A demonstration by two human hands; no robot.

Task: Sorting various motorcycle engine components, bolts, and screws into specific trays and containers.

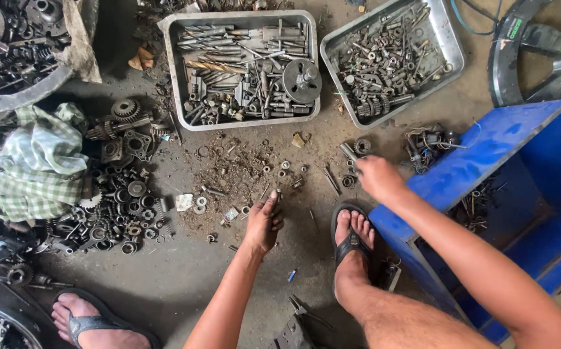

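On the far left of the oil-stained concrete floor point(183, 278) lies a crumpled green-and-white checked cloth point(28, 165), and just beside it a heap of dark steel gears, bearings and rings point(122, 210), close to a sandalled foot at the bottom edge. Further right, the left hand point(264, 223) rests palm-down on the floor, fingers close together and tips touching a scatter of small rusty nuts, washers and pins point(248, 171); I cannot tell whether it pinches one. Above sits a rectangular grey metal tray of drill bits and shafts point(176, 77), then a second, tilted grey tray of bolts and small fittings point(452, 55). The right hand point(379, 176), blurred, hovers loosely curled over a few dark washers and a short bolt point(353, 161); whether it holds anything is unclear. Beside the right foot point(351, 249) in its black sandal stands an open blue metal box point(487, 145). As a judgement, bare toes and fingers among sharp, greasy scraps risk cuts, and tiny pieces could roll and be lost in the grit. Everything sits on the ground of what looks like a cluttered workshop, with a black wheel at the upper right.
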